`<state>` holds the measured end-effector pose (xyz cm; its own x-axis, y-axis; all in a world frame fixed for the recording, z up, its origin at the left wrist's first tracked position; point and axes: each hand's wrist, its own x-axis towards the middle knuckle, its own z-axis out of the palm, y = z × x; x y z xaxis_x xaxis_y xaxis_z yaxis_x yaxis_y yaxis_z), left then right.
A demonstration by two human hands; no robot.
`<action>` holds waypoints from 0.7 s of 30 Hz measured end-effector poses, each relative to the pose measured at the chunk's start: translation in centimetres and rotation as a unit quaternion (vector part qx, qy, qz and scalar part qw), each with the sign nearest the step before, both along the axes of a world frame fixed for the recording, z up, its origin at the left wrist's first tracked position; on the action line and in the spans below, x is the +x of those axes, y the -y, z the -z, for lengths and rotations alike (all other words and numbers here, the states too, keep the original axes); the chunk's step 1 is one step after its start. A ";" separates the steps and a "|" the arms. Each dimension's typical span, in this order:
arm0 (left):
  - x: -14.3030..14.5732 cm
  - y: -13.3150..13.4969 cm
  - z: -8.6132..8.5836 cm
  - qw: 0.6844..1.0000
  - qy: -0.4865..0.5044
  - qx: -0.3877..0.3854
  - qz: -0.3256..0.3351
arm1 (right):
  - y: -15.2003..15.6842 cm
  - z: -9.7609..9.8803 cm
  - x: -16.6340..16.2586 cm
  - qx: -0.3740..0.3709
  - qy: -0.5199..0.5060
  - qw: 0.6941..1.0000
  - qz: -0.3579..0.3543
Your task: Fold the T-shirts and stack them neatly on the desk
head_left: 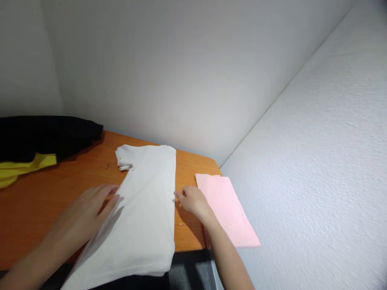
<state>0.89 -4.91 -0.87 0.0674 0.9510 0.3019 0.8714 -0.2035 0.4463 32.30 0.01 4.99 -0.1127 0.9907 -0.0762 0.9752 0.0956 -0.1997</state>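
A white T-shirt (145, 209), folded lengthwise into a long strip, lies on the orange wooden table (45, 193) and hangs over its front edge. My left hand (87, 207) rests flat at the shirt's left edge, fingers stretched out and touching the cloth. At the shirt's right edge, my right hand (192, 200) has its fingertips pinched together on the fabric. A folded pink cloth (226, 209) lies just right of my right hand, at the table's right end.
A black garment (45, 135) and a yellow one (21, 167) are heaped at the table's back left. Grey walls close off the back and the right side. The table's front edge runs near the bottom of the view.
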 end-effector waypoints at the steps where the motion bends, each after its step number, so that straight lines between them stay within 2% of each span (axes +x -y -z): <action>1: 1.2 -2.0 -0.7 1.000 -0.003 -0.002 0.017 | 2.6 0.0 0.4 0.001 -0.009 1.000 -0.006; 4: 4.3 -7.8 -1.0 0.995 -0.039 0.000 0.092 | 9.2 0.6 1.3 -0.022 -0.051 0.998 -0.007; 7: 5.5 -12.8 0.9 0.985 -0.106 0.002 0.135 | 13.6 2.9 1.6 -0.049 -0.079 0.996 -0.007; 10: 4.9 -16.1 3.2 0.981 -0.159 -0.015 0.113 | 16.3 6.5 1.6 0.013 -0.047 0.999 0.006; 13: 3.6 -17.3 4.2 0.979 -0.177 -0.037 0.090 | 17.9 10.2 1.3 0.141 -0.037 0.989 0.006; 16: 3.6 -17.4 3.7 0.978 -0.189 -0.043 0.078 | 18.7 12.6 0.8 0.254 -0.052 0.966 -0.010; 18: 4.9 -17.5 2.9 0.977 -0.191 -0.030 0.094 | 18.9 13.4 0.5 0.295 -0.052 0.954 -0.019; 21: 8.3 -18.4 1.8 0.970 -0.189 -0.014 0.150 | 18.8 13.8 0.1 0.332 -0.042 0.942 -0.022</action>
